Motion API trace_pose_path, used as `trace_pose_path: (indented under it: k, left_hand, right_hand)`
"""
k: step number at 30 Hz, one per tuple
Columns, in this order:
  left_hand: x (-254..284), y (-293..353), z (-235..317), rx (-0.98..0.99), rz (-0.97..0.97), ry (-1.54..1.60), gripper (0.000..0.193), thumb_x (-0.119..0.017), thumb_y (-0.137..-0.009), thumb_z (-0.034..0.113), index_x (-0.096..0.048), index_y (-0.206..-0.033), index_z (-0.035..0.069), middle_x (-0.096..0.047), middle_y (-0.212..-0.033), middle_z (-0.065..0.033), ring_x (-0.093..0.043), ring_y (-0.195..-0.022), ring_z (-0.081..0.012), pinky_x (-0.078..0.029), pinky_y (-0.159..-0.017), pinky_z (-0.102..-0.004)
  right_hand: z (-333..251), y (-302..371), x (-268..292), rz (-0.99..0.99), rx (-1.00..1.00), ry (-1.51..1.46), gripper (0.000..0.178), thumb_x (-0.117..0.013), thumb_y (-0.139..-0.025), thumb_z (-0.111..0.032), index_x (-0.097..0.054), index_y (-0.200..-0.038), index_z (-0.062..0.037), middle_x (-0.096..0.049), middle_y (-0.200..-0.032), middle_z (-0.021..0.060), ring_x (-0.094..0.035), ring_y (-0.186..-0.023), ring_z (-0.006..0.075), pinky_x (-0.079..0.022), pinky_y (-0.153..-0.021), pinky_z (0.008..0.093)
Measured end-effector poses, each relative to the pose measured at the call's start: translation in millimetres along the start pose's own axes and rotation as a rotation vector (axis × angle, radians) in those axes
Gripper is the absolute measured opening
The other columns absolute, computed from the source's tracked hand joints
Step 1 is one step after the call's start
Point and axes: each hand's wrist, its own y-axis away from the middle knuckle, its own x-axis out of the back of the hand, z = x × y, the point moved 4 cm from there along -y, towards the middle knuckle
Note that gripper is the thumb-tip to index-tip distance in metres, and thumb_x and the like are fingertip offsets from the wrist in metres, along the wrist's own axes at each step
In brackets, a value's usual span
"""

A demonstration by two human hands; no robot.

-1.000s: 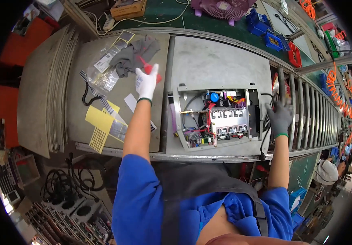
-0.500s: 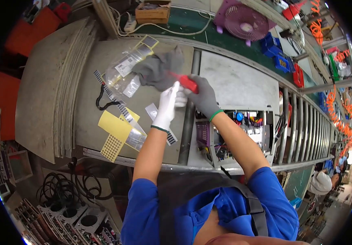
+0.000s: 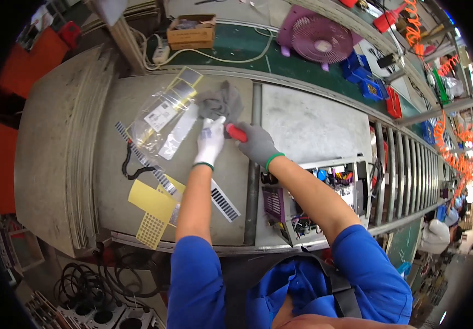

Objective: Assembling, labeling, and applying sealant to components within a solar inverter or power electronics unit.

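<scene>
My left hand [image 3: 210,141], in a white glove, has its fingers closed at the lower edge of a crumpled grey cloth [image 3: 221,101]. A red-handled tool [image 3: 237,132] is gripped in my right hand [image 3: 259,145], which wears a grey glove with a green cuff. The tool's front end points toward the cloth and my left fingertips; its tip cannot be made out. Left of the cloth lie a clear plastic bag [image 3: 147,137] with a white label and a pale strip [image 3: 178,134]. Below my left hand is a black-and-white striped strip [image 3: 225,202].
Yellow sticker sheets [image 3: 152,200] and a black cord [image 3: 126,164] lie on the bench's left part. An open metal chassis [image 3: 324,203] with wiring sits below my right forearm. Rollers [image 3: 406,159] extend right. A purple fan [image 3: 322,41] and a cardboard box [image 3: 191,33] stand behind.
My left hand has moved away from the red-handled tool to the grey cloth. The cloth looks more bunched. My right hand keeps its grip on the tool. The whole view has shifted slightly.
</scene>
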Motion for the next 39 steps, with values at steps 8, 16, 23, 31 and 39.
trace_pose_path:
  k: [8, 16, 23, 31, 39]
  left_hand:
    - [-12, -10, 2, -0.224, -0.044, -0.426, 0.029, -0.05, -0.096, 0.018, -0.066, -0.12, 0.018, -0.06, -0.108, -0.0199, -0.066, -0.095, -0.0374, -0.053, -0.081, -0.049]
    - [44, 79, 52, -0.029, 0.076, -0.166, 0.061, -0.055, -0.097, 0.021, -0.034, -0.151, 0.001, -0.049, -0.143, -0.0255, -0.052, -0.127, -0.041, -0.042, -0.106, -0.0447]
    - [-7, 225, 196, 0.0, -0.053, 0.264, 0.084, -0.069, -0.089, 0.02, -0.022, -0.154, -0.002, -0.028, -0.157, -0.022, -0.029, -0.145, -0.0336, -0.023, -0.119, -0.0418]
    - [-24, 234, 207, 0.27, 0.059, 0.483, 0.092, -0.075, -0.082, 0.013, -0.022, -0.155, -0.002, -0.027, -0.158, -0.0217, -0.029, -0.146, -0.0332, -0.022, -0.119, -0.0412]
    - [-26, 236, 203, 0.276, 0.054, 0.633, 0.088, -0.074, -0.082, 0.014, -0.025, -0.154, -0.002, -0.033, -0.153, -0.0226, -0.032, -0.143, -0.0348, -0.024, -0.119, -0.0433]
  right_hand:
    - [34, 95, 200, 0.225, 0.084, -0.549, 0.056, -0.078, -0.08, -0.031, -0.061, -0.126, -0.0053, -0.068, -0.108, 0.009, -0.067, -0.091, 0.019, -0.055, -0.076, 0.0325]
    - [257, 280, 347, 0.716, -0.342, 0.438, 0.059, -0.077, -0.081, -0.021, -0.054, -0.131, 0.0011, -0.062, -0.119, 0.0161, -0.065, -0.101, 0.027, -0.053, -0.088, 0.0339]
    - [212, 300, 249, 0.443, -0.039, -0.671, 0.06, -0.083, -0.072, -0.012, -0.058, -0.126, -0.002, -0.063, -0.118, 0.0097, -0.061, -0.109, 0.0207, -0.051, -0.094, 0.0337]
    - [114, 232, 171, 0.518, 0.534, -0.348, 0.056, -0.091, -0.061, -0.006, -0.062, -0.109, -0.0047, -0.065, -0.101, 0.0116, -0.063, -0.092, 0.0282, -0.054, -0.077, 0.0373]
    - [102, 219, 157, 0.481, 0.544, -0.25, 0.051, -0.091, -0.062, -0.007, -0.063, -0.104, -0.0047, -0.066, -0.096, 0.0117, -0.064, -0.087, 0.027, -0.055, -0.073, 0.0358]
